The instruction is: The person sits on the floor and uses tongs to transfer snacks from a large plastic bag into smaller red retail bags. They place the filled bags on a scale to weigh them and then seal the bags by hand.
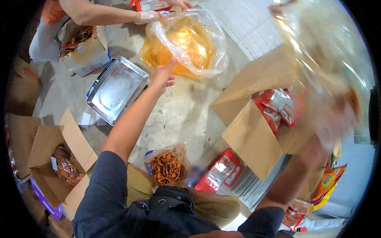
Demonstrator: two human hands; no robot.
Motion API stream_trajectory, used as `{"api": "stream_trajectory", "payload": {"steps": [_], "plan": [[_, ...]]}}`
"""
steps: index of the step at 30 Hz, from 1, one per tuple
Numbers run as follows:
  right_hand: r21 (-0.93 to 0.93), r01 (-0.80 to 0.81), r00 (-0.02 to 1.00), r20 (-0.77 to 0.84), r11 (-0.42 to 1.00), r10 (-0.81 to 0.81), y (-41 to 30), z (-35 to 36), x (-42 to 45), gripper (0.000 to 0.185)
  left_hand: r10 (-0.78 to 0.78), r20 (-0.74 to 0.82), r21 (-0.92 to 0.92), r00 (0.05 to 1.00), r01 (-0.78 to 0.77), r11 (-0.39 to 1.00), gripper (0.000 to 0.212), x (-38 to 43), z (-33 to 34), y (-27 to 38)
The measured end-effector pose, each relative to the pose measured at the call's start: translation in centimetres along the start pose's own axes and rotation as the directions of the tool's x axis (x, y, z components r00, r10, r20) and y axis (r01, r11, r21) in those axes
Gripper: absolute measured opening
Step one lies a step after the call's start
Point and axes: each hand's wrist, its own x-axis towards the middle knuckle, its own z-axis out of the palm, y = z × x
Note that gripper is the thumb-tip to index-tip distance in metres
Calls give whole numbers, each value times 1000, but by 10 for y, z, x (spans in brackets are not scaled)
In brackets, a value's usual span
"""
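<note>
My left hand is bare and empty, fingers apart, reaching to the near edge of a large clear plastic bag of yellow-orange contents. Whether it touches the bag I cannot tell. Out to the right, my blurred right hand seems gloved and grips a big clear plastic bag, raised over an open cardboard box. Red and silver pouches show inside that box. A bag of reddish-brown dried food lies between my legs.
Another person's gloved hand holds the yellow bag's far side. A steel-topped scale sits left of my forearm. Beyond it stands a stained carton. A box at lower left contains a packed bag. Red pouches lie near my right knee.
</note>
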Motion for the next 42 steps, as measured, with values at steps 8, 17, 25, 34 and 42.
{"api": "stream_trajectory", "payload": {"steps": [8,17,25,34,42], "plan": [[138,-236,884,441,962,154,118,296,-43,17,118,112,-159,987,-100,982,41,43,14,-8],[-306,623,397,917,720,45,158,414,-98,25,290,32,-127,957,-284,951,14,19,17,-2],[-73,305,335,941,949,-35,162,512,-173,36,331,28,45,943,-332,942,26,6,6,-5],[184,470,79,965,863,-249,70,296,-31,36,317,105,44,943,-323,946,52,7,17,3],[24,304,901,317,952,-296,106,-82,8,31,146,185,163,972,-177,971,55,-13,20,-26]]}}
